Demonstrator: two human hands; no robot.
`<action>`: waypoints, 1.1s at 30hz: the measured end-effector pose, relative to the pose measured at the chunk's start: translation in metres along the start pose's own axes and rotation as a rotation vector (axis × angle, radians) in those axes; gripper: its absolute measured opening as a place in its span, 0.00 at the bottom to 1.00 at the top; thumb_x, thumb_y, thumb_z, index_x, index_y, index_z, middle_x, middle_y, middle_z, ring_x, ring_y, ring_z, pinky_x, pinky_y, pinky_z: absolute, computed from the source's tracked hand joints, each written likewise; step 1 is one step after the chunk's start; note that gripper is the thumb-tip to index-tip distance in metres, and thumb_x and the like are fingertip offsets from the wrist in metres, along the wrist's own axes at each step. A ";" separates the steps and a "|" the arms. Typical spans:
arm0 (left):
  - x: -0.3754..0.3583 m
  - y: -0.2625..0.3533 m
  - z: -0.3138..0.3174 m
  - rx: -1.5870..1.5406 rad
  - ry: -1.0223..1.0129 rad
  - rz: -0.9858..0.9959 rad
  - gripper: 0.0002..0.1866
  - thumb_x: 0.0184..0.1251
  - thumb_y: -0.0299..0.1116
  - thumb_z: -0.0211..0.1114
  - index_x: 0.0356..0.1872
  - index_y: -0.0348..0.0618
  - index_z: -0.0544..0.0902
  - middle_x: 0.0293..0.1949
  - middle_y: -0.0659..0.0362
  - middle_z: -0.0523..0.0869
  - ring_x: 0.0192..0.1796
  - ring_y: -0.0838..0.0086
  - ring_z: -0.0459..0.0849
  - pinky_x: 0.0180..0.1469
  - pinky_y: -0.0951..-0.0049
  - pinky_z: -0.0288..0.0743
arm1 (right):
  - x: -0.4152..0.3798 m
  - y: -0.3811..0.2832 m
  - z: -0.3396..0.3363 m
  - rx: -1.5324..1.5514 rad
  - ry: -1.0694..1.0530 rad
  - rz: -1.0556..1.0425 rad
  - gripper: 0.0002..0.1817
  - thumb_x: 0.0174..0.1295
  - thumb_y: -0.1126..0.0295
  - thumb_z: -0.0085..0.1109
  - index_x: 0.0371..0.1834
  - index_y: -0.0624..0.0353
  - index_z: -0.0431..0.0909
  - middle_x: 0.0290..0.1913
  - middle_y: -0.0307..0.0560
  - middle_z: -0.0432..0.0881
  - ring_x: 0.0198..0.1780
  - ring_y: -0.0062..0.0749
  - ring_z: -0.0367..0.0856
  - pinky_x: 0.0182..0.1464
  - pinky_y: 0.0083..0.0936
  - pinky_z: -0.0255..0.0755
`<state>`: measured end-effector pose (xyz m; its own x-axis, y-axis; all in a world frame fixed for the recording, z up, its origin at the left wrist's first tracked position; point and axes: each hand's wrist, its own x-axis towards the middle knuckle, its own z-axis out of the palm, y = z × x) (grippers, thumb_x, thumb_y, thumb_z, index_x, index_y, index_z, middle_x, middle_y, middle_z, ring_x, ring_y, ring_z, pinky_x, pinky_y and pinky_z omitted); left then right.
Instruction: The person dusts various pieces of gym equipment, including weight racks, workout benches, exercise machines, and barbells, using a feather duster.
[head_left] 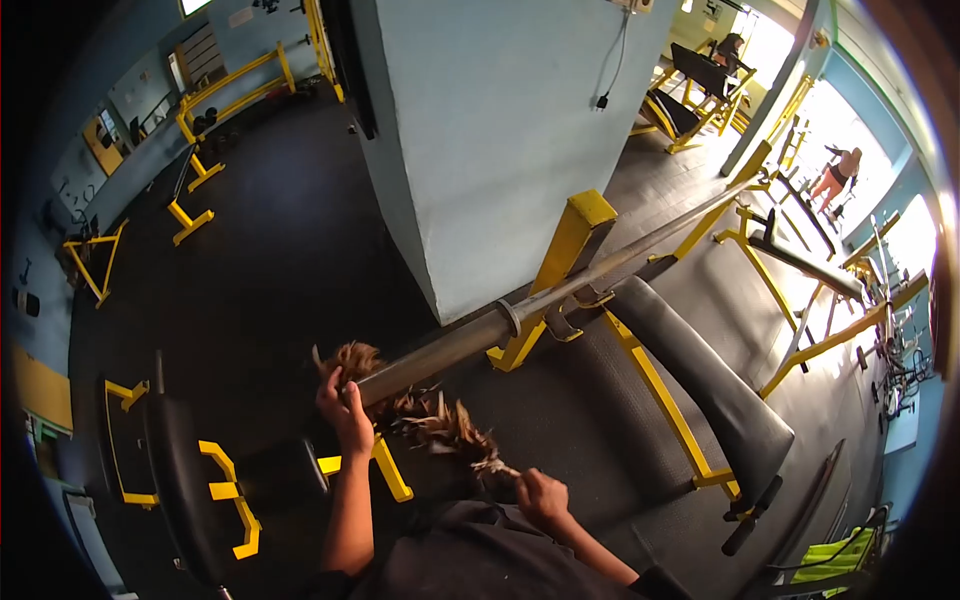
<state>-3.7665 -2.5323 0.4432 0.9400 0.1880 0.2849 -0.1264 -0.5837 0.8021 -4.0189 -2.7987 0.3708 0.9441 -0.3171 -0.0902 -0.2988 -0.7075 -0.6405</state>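
Observation:
A brown feather duster (445,425) runs beneath the near end of a metal barbell (450,350). My right hand (542,497) is closed round the duster's handle end, at the lower middle. Up at the barbell's end, my left hand (347,410) has its fingers wrapped round the duster's feathered tip, against the bar. The barbell lies across a yellow upright (560,260) and carries no plates at this end. Beside it stands a black padded bench (700,370) on yellow legs.
A pale blue pillar (520,130) rises behind the barbell. Another black bench (175,480) stands at the lower left. More yellow gym frames stand at the back left and right. Two other people are far off at the upper right. A green chair (835,560) is at the lower right.

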 end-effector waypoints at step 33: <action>-0.003 0.189 0.130 0.126 -0.404 0.792 0.18 0.62 0.36 0.66 0.53 0.48 0.81 0.55 0.55 0.78 0.57 0.57 0.75 0.62 0.55 0.65 | 0.001 0.186 -0.197 -0.230 0.638 0.352 0.12 0.63 0.61 0.56 0.28 0.57 0.75 0.27 0.52 0.80 0.30 0.51 0.82 0.33 0.42 0.75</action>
<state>-3.7520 -2.7459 0.5253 0.6351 -0.5849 0.5045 -0.7716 -0.5110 0.3788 -4.1006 -3.0557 0.4020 0.5449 -0.8024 0.2435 -0.6546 -0.5886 -0.4744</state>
